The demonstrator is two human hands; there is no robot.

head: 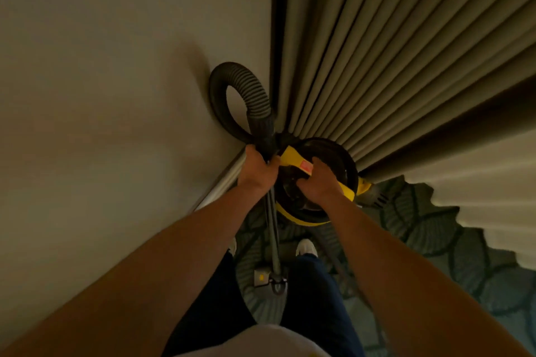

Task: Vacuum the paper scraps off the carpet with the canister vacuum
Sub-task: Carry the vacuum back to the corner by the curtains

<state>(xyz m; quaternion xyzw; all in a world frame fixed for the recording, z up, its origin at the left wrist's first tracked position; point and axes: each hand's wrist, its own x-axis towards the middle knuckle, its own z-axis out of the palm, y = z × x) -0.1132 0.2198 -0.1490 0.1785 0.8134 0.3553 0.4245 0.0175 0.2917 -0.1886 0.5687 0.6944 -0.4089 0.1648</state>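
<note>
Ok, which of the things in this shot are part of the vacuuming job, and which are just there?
Job: canister vacuum; yellow handle, held by the right grip; hose, held at its cuff by the left grip; wand; floor nozzle; carpet. No paper scraps show.
Just there: curtain; wall; white shoe.

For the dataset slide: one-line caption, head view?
Left hand grips the hose end, right hand the yellow handle of the canister vacuum, beside a curtain.
</note>
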